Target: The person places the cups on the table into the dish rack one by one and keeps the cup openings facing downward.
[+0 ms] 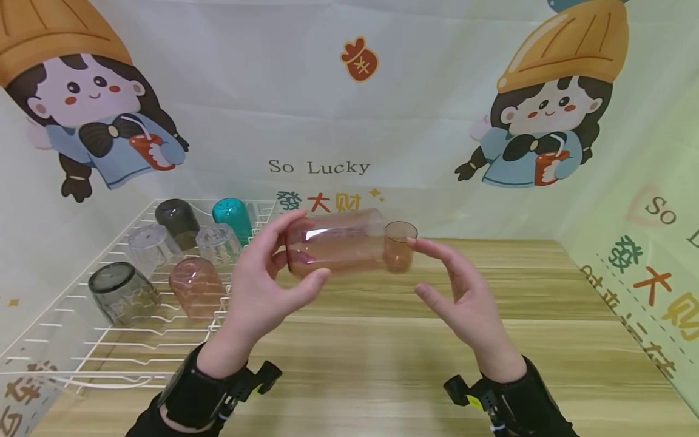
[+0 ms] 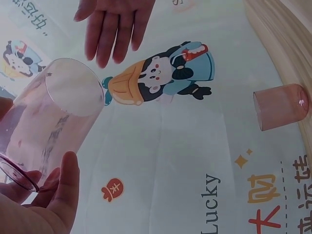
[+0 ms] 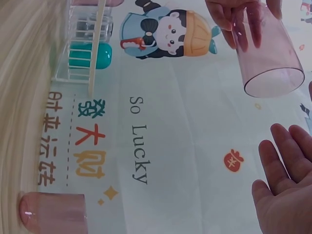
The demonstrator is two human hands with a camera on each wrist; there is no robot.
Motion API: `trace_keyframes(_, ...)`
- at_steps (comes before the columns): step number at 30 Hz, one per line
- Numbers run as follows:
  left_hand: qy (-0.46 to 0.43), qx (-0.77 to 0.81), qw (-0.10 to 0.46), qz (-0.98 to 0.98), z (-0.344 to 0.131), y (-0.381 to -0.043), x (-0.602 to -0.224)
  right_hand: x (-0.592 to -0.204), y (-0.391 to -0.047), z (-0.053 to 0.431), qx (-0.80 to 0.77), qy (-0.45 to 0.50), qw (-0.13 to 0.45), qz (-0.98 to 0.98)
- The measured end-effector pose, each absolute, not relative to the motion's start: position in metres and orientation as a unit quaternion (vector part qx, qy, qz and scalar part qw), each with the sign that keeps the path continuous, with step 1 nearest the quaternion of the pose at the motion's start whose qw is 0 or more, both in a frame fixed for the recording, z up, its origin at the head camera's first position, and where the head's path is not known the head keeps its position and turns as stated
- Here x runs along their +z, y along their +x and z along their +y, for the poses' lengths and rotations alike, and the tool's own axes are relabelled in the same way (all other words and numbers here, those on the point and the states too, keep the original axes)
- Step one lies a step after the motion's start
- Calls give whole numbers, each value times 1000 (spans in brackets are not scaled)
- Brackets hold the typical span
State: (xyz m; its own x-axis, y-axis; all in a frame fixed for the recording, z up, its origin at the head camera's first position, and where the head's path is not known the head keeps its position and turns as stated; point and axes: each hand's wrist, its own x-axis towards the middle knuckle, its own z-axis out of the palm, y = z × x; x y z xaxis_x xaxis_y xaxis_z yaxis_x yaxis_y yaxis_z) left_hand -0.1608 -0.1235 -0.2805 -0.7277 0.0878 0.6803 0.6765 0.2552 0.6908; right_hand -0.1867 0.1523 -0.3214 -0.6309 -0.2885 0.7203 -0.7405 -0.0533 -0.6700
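My left hand (image 1: 267, 276) grips a large clear pink glass (image 1: 344, 243) near one end, thumb below and fingers behind. The glass lies sideways in the air, its open mouth (image 3: 274, 83) towards my right hand. My right hand (image 1: 464, 297) holds nothing; its fingers are relaxed and spread apart from the glass, as the right wrist view shows. Farther back, another pink glass (image 1: 400, 252) stands upright on the wooden tabletop, overlapped by the held glass's end in the head view.
A white wire rack (image 1: 155, 346) at the left holds several upturned cups: a black one (image 1: 177, 220), a teal one (image 1: 232, 217), a grey one (image 1: 122, 294), a pink one (image 1: 196, 285) and clear ones. A printed cloth (image 1: 415, 133) hangs behind and at the sides.
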Motion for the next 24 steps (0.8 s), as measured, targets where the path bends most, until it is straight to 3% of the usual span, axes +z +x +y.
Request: trace_keyframes(24,-210,-516,282,-781,-146,-153,-275,-334,-199,166,575,372,167,-709)
